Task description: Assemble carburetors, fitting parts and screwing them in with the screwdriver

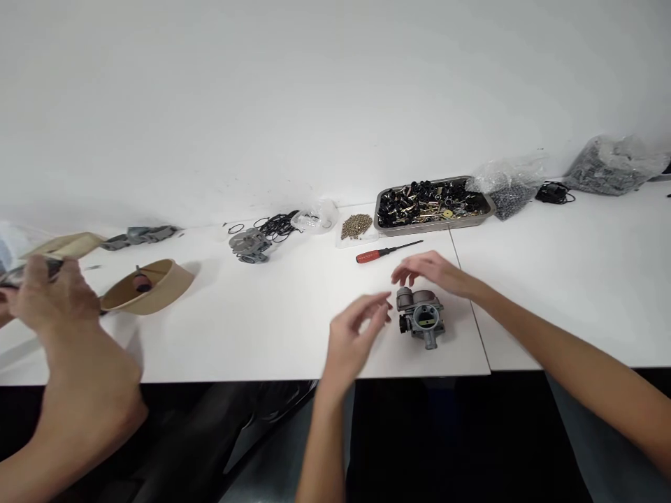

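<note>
Near the tabletop's (pixel 262 335) front edge, a grey carburetor (pixel 422 318) sits between both hands. Left hand (pixel 354 335) hovers just beside it, fingers loosely spread, empty. Right hand (pixel 433 269) hangs just beyond it, open. A red-handled screwdriver (pixel 385 252) lies farther back.

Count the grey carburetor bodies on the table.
2. One carburetor sits between the left hand and right hand; another carburetor body lies farther back beside black rings.

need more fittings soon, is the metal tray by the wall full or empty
Full: the shallow metal tray is heaped rim to rim with small black and brass parts.
</note>
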A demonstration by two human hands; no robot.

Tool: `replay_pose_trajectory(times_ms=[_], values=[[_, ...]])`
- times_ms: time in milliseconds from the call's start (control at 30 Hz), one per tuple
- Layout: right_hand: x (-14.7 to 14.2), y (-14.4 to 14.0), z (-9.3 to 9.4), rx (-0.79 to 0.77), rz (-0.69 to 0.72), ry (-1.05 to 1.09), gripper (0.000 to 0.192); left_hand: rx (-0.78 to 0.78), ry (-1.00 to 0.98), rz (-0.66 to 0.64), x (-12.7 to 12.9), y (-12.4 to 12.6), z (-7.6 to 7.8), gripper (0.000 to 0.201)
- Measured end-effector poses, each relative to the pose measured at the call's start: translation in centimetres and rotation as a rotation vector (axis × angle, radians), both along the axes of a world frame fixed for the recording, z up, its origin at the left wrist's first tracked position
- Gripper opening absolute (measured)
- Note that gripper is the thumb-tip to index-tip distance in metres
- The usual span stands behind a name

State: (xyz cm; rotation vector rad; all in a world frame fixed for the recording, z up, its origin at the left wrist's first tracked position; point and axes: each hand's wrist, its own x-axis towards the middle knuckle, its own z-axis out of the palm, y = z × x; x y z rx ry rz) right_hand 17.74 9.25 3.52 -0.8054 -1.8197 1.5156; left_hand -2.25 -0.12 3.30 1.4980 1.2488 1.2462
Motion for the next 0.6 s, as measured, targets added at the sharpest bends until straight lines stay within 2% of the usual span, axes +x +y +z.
replay_pose_trajectory(times_ms=[67,133,200,267,333,400,500,600], values=[[1.5,1.3,0.1,0.082,-0.157,0.018,0.037,0.014,0.157,-0.060,-1.5,4.2,1.6,0.023],[3.1,2.6,-0.2,0.144,-0.310,-0.052,0.030,0.063,0.295,-0.054,-2.6,9.1,2.6,0.021],[4.2,3.5,-0.7,0.182,-0.373,-0.203,0.024,0.070,0.479,-0.101,-3.0,13.5,2.6,0.032],[4.7,3.9,-1.3,0.189,-0.333,-0.364,0.024,-0.025,0.623,-0.220,-2.9,16.6,1.7,0.037],[4.8,3.9,-1.7,0.184,-0.239,-0.476,0.031,-0.094,0.649,-0.313,-2.8,18.2,0.4,0.030],[4.8,3.9,-1.9,0.183,-0.145,-0.532,0.040,-0.090,0.622,-0.326,-2.9,18.6,-0.9,0.018],[4.7,3.7,-1.8,0.207,-0.098,-0.564,0.043,-0.085,0.459,-0.249,-3.8,18.3,-1.7,0.015],[4.6,3.6,-1.7,0.210,-0.120,-0.575,0.037,-0.077,0.104,-0.106,-5.2,18.3,-1.3,0.025]])
